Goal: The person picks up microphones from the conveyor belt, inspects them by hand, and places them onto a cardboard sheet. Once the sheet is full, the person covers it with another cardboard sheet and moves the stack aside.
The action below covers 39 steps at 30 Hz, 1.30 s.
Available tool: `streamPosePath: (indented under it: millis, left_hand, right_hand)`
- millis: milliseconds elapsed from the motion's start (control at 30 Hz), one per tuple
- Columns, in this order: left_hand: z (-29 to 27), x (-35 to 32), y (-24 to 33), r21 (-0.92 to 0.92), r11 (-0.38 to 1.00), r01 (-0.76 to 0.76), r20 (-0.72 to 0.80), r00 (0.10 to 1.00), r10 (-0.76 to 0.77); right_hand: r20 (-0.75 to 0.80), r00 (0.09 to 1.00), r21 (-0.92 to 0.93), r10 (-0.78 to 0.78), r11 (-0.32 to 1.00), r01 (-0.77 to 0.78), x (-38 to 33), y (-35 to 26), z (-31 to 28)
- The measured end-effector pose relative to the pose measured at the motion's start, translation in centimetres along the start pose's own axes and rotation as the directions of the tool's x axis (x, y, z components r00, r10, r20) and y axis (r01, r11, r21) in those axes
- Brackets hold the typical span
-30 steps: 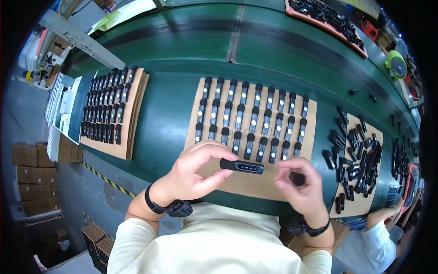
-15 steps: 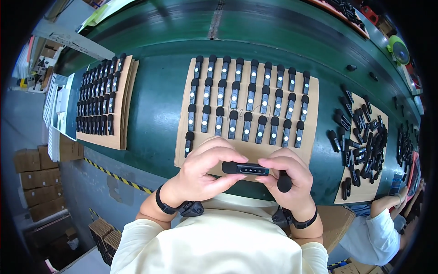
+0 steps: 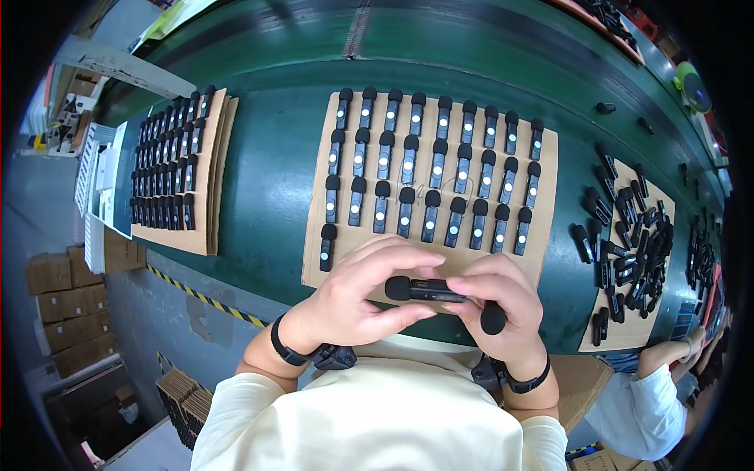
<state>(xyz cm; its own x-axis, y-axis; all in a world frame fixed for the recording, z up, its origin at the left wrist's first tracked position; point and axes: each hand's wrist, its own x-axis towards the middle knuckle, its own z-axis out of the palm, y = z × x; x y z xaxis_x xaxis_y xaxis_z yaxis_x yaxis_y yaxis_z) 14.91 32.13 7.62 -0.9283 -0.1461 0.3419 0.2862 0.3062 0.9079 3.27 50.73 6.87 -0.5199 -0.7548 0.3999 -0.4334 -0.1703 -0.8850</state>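
Nearly crosswise, the black microphone (image 3: 429, 290) points its foam head (image 3: 398, 288) left.

Pinching the end of a black microphone (image 3: 433, 291) in the right hand (image 3: 520, 306), with a second microphone (image 3: 493, 317) tucked in the same grip. Curving the left hand (image 3: 349, 294), with fingers parted, around the first one's foam tip (image 3: 397, 288). Facing rows of microphones (image 3: 409, 157) on a cardboard sheet (image 3: 547, 169), atop a green surface (image 3: 271, 157).
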Motion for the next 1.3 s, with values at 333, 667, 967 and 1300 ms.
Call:
streamPosePath:
  millis: [333, 667, 967, 1300]
  left_hand:
    - [0.1, 0.5, -1.3, 0.083, 0.99, -0.112, 0.078, 0.991, 0.106]
    - [-3.2, -4.4, -1.6, 0.518, 0.853, -0.063, 0.039, 0.998, 0.05]
    - [-4.5, -6.8, -3.0, 0.832, 0.551, -0.067, 0.019, 0.995, 0.094]
    - [-3.8, -8.3, -3.6, 0.866, 0.488, -0.108, 0.071, 0.993, 0.093]
  right_hand:
    - [0.003, 0.996, -0.023, -0.087, 0.996, 0.087, 0.7, -0.3, 0.5]
    - [0.115, 0.98, -0.049, 0.162, 0.986, -0.158, -1.8, 0.8, -0.6]
    - [0.066, 0.922, 0.009, 0.382, 0.924, -0.383, -3.5, 1.7, -1.0]
    - [0.087, 0.934, -0.148, 0.346, 0.932, -0.332, -3.5, 1.6, -1.7]
